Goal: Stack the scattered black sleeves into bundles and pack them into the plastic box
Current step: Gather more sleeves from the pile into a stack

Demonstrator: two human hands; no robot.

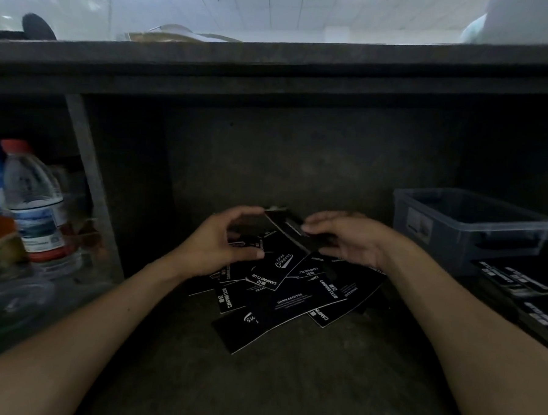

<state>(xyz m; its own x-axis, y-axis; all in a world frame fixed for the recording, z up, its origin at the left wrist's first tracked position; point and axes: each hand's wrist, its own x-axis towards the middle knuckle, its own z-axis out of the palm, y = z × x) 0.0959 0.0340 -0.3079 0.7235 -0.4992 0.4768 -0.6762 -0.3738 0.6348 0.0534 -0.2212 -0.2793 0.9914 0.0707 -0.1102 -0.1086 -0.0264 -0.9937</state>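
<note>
While the left hand and right hand seemingly pinch one sleeve bundle mid-frame, the plastic box lies right, nearer the right hand.

dark bench, scattered black sleeves, plastic box, water bottle

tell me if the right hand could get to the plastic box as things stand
Probably yes. The plastic box stands open-topped just right of the right hand, with nothing visible in the gap between them. That hand pinches a black sleeve also held by the left hand.
</note>
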